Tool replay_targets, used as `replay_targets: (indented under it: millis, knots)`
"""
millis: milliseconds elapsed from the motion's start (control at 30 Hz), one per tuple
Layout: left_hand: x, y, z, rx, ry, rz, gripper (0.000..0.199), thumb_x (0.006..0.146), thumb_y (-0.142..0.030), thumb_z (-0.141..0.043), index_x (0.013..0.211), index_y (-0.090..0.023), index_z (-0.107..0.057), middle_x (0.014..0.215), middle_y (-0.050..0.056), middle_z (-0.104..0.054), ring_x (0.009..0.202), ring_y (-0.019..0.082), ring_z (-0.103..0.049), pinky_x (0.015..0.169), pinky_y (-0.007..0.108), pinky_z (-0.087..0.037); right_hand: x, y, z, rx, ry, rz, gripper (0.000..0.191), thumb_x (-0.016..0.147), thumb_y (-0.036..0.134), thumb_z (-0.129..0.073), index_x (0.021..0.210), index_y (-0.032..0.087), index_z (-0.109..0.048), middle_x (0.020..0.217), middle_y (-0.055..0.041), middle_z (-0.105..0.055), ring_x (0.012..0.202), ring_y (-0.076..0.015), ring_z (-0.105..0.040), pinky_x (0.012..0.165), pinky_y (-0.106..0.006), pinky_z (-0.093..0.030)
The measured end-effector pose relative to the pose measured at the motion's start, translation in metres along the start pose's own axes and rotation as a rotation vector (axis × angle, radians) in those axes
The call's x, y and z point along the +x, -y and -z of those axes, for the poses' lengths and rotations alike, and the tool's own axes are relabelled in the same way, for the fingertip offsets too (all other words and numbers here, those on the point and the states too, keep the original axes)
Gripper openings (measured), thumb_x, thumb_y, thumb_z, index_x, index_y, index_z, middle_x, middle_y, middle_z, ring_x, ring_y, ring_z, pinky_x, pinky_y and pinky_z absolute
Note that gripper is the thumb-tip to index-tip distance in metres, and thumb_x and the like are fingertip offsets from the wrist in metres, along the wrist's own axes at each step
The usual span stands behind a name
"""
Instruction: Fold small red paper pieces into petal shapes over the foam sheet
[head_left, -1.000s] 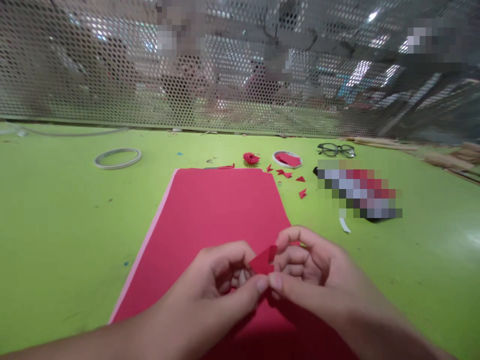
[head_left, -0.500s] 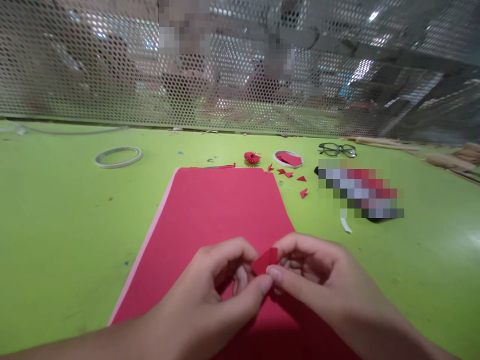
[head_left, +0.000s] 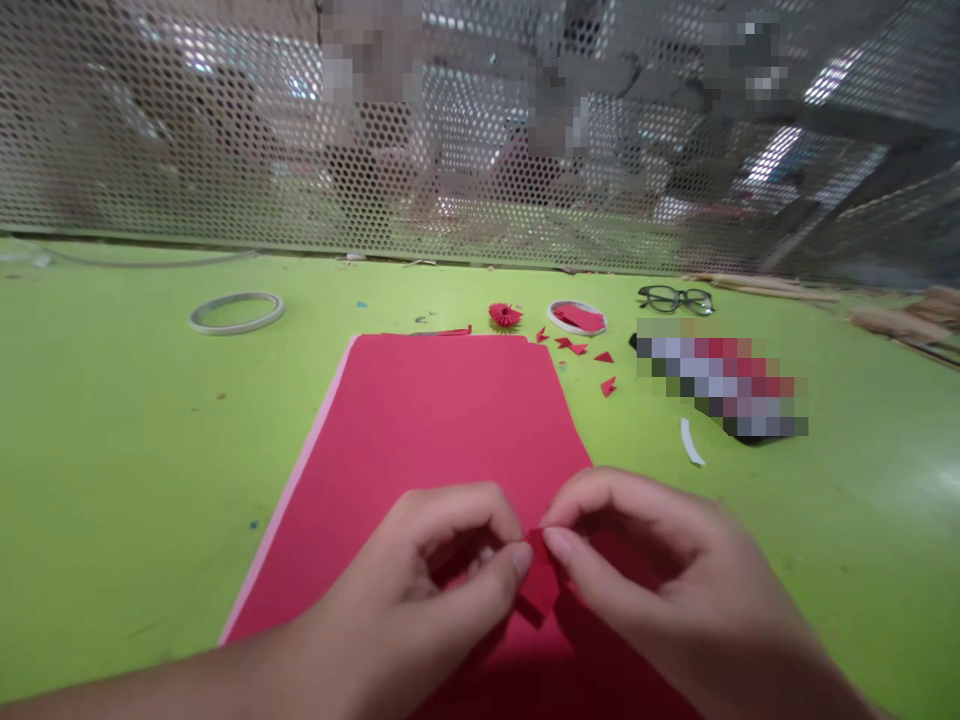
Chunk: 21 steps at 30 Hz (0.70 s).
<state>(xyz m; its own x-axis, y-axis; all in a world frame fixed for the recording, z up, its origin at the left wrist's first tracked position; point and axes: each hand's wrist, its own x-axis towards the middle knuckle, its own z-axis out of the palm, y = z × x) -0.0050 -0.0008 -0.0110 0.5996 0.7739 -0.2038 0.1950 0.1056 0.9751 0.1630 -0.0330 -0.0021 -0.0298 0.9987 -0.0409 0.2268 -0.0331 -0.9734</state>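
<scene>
Between my hands is a small folded piece of red paper (head_left: 541,580), pinched at its upper edge. My left hand (head_left: 442,570) grips its left side between thumb and forefinger. The thumb and forefinger of my right hand (head_left: 637,560) close on its right side. Under both hands lies a stack of large red paper sheets (head_left: 450,420), with a pale pink edge along its left. Beyond the stack stand a round pleated red paper piece (head_left: 505,315) and several small folded red triangles (head_left: 577,348).
A white ring with red paper pieces (head_left: 576,317) lies at the back, near eyeglasses (head_left: 675,299). A blurred-out dark-edged object (head_left: 720,385) and a white strip (head_left: 691,442) are to the right. A roll of tape (head_left: 237,313) rests at the left. A perforated metal screen (head_left: 450,190) borders the table's far side.
The red paper piece has turned so that its pointed end now hangs down between my hands. My right hand has shifted slightly right, and both hands now pinch the paper's upper edge.
</scene>
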Motion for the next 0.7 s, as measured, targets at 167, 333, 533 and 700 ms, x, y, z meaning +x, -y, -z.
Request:
replay_targets:
  millis: [167, 333, 533, 700]
  knots:
    - [-0.001, 0.0016, -0.0003, 0.08, -0.015, -0.1, 0.028, 0.089, -0.03, -0.049, 0.063, -0.021, -0.052, 0.061, -0.003, -0.049, 0.059, 0.015, -0.043, 0.056, 0.027, -0.034, 0.0003, -0.0026, 0.0008, -0.262, -0.034, 0.3, 0.018, 0.076, 0.01, -0.058, 0.067, 0.024, -0.059, 0.059, 0.0029, -0.067, 0.053, -0.0133, -0.063, 0.051, -0.021, -0.051]
    - [-0.0022, 0.0026, 0.0015, 0.067, -0.021, -0.124, 0.03, 0.089, -0.027, -0.049, 0.061, -0.02, -0.053, 0.058, -0.003, -0.049, 0.055, 0.013, -0.044, 0.053, 0.026, -0.034, -0.0023, -0.0015, 0.0045, -0.616, -0.036, 0.68, 0.024, 0.084, 0.005, -0.052, 0.07, 0.021, -0.063, 0.063, -0.0037, -0.07, 0.056, -0.0159, -0.066, 0.055, -0.024, -0.05]
    - [-0.0016, -0.0008, 0.0022, 0.043, -0.019, -0.107, 0.03, 0.087, -0.025, -0.048, 0.057, -0.021, -0.048, 0.058, -0.003, -0.047, 0.055, 0.014, -0.044, 0.053, 0.026, -0.035, -0.0066, -0.0044, 0.0074, -0.822, 0.014, 0.772, 0.034, 0.097, 0.011, -0.046, 0.078, 0.02, -0.073, 0.068, -0.0084, -0.076, 0.058, -0.0202, -0.068, 0.057, -0.031, -0.05]
    - [-0.0038, -0.0066, 0.0025, 0.067, -0.03, -0.095, 0.029, 0.084, -0.025, -0.046, 0.055, -0.022, -0.047, 0.056, -0.003, -0.046, 0.054, 0.014, -0.043, 0.052, 0.027, -0.035, -0.0073, 0.0018, 0.0074, -0.909, 0.069, 0.735, 0.04, 0.095, 0.008, -0.047, 0.067, 0.02, -0.074, 0.059, -0.0081, -0.071, 0.051, -0.0189, -0.065, 0.053, -0.031, -0.049]
